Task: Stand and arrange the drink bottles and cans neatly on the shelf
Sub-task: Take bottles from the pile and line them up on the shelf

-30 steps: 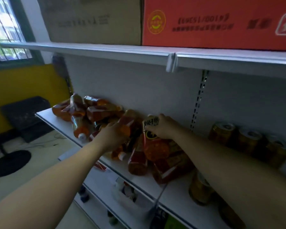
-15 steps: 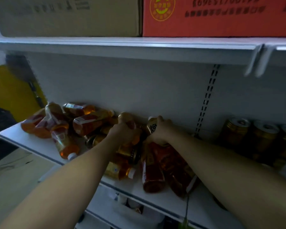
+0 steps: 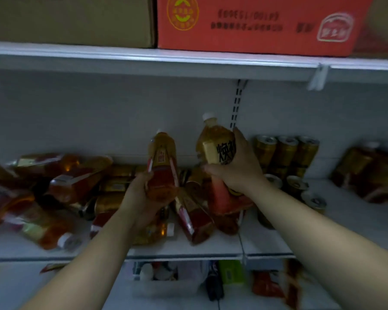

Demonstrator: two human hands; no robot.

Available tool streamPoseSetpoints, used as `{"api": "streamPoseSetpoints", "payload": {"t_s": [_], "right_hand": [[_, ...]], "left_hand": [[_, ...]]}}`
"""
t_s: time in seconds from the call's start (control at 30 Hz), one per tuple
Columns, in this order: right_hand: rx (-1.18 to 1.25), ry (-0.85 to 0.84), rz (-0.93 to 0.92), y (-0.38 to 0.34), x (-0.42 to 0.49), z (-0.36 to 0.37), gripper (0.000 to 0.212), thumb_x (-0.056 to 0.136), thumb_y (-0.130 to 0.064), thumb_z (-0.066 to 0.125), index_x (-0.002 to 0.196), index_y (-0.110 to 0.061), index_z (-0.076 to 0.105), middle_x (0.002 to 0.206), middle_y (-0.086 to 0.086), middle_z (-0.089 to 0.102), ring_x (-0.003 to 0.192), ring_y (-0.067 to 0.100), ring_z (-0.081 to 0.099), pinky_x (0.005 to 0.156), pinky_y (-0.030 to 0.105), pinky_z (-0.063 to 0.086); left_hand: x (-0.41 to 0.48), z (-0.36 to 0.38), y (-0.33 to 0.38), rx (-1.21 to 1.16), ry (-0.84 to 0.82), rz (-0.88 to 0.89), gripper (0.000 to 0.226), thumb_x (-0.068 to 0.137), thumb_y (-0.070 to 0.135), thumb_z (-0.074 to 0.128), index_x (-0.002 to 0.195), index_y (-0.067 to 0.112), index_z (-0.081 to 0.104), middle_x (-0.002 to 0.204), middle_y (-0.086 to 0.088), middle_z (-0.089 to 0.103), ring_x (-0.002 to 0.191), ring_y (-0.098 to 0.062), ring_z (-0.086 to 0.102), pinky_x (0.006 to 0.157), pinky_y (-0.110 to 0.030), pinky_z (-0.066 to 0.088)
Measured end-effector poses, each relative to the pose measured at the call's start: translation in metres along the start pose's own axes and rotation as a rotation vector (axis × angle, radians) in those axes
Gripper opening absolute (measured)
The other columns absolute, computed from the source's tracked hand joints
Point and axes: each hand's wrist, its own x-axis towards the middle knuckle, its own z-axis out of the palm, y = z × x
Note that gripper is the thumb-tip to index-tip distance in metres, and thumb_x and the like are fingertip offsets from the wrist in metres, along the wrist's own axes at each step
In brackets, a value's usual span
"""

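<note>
My left hand [image 3: 141,193] grips an amber tea bottle [image 3: 162,162] by its lower part and holds it upright above the pile. My right hand [image 3: 235,166] is wrapped around a second amber bottle [image 3: 213,139] with a gold label and a white cap, also upright and lifted. Below both hands a heap of red-labelled tea bottles [image 3: 72,186] lies on its side across the white middle shelf [image 3: 188,249]. Gold cans [image 3: 285,151] stand in a group at the back right of that shelf.
A brown carton [image 3: 72,19] and a red carton [image 3: 260,23] sit on the upper shelf [image 3: 143,57] close above. More bottles [image 3: 365,173] lie at the far right. A lower shelf holds a white bin [image 3: 166,285] with assorted goods.
Both hands have lifted a bottle each out of the lying pile and turned them upright. The view has shifted left to right, bringing the cans toward the centre.
</note>
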Motion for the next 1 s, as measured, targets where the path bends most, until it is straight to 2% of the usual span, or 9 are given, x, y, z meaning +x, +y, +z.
{"api": "streamPoseSetpoints", "payload": {"t_s": [0.1,0.23,0.33,0.43,0.5,0.57,0.63,0.77,1.0], "right_hand": [[0.024,0.077,0.023,0.009,-0.021,-0.022,0.12,0.065,-0.045,0.084,0.154,-0.034,0.004,0.156,-0.005,0.023,0.141,0.019,0.028,0.11,0.035,0.029],[0.047,0.196,0.053,0.029,-0.05,-0.061,0.12,0.062,-0.04,0.087,0.154,-0.028,0.012,0.15,-0.005,0.034,0.135,0.015,0.036,0.109,0.032,0.034],[0.052,0.293,0.059,0.049,-0.074,-0.101,0.115,0.06,-0.037,0.088,0.152,-0.024,0.02,0.14,-0.005,0.041,0.124,0.009,0.042,0.101,0.027,0.038],[0.036,0.383,0.086,0.077,-0.098,-0.15,0.113,0.062,-0.031,0.088,0.152,-0.026,0.02,0.145,-0.001,0.038,0.128,0.012,0.04,0.104,0.028,0.036],[0.011,0.431,0.096,0.098,-0.116,-0.186,0.113,0.062,-0.031,0.088,0.152,-0.026,0.02,0.146,0.001,0.037,0.132,0.016,0.039,0.109,0.032,0.034],[-0.022,0.46,0.109,0.12,-0.136,-0.221,0.112,0.062,-0.032,0.088,0.151,-0.027,0.02,0.148,0.0,0.035,0.134,0.017,0.036,0.111,0.032,0.031],[-0.054,0.496,0.121,0.145,-0.156,-0.255,0.111,0.063,-0.032,0.087,0.151,-0.027,0.02,0.148,0.0,0.033,0.134,0.016,0.035,0.108,0.028,0.03],[-0.078,0.564,0.153,0.195,-0.191,-0.312,0.112,0.062,-0.032,0.088,0.151,-0.029,0.02,0.149,0.0,0.032,0.134,0.016,0.034,0.108,0.028,0.029],[-0.076,0.576,0.238,0.259,-0.224,-0.38,0.111,0.068,-0.033,0.086,0.152,-0.034,0.013,0.151,0.0,0.029,0.136,0.019,0.033,0.105,0.034,0.031]], "left_hand": [[0.002,0.03,-0.011,0.091,-0.061,0.016,0.045,0.098,0.043,0.038,0.122,0.01,0.055,0.115,-0.017,0.066,0.104,-0.03,0.064,0.085,-0.043,0.051],[-0.002,0.067,-0.031,0.145,-0.137,-0.006,0.043,0.092,0.027,0.053,0.132,0.011,0.046,0.12,-0.02,0.063,0.098,-0.033,0.066,0.068,-0.042,0.058],[-0.009,0.099,-0.055,0.197,-0.273,-0.065,0.062,0.072,0.015,0.064,0.132,0.006,0.049,0.113,-0.02,0.066,0.094,-0.032,0.069,0.07,-0.045,0.058],[-0.021,0.146,-0.086,0.202,-0.358,-0.116,0.031,0.082,0.008,0.052,0.113,0.006,0.058,0.087,-0.014,0.073,0.073,-0.026,0.072,0.059,-0.043,0.06],[-0.031,0.183,-0.111,0.22,-0.359,-0.132,0.023,0.087,0.022,0.054,0.105,0.009,0.061,0.084,-0.014,0.072,0.069,-0.026,0.071,0.055,-0.041,0.059],[-0.038,0.22,-0.139,0.28,-0.365,-0.111,0.046,0.075,0.041,0.066,0.11,0.01,0.063,0.096,-0.017,0.071,0.079,-0.03,0.071,0.061,-0.043,0.058],[-0.045,0.255,-0.171,0.334,-0.363,-0.092,0.066,0.069,0.042,0.075,0.126,0.013,0.056,0.111,-0.019,0.067,0.094,-0.034,0.068,0.07,-0.046,0.057],[-0.056,0.312,-0.239,0.407,-0.337,0.025,0.033,0.087,0.02,0.063,0.119,0.019,0.053,0.107,-0.009,0.067,0.09,-0.024,0.068,0.074,-0.04,0.056],[-0.058,0.369,-0.325,0.653,-0.33,0.042,0.042,0.078,0.016,0.075,0.113,0.02,0.054,0.101,-0.003,0.067,0.087,-0.022,0.067,0.074,-0.04,0.056]]}}
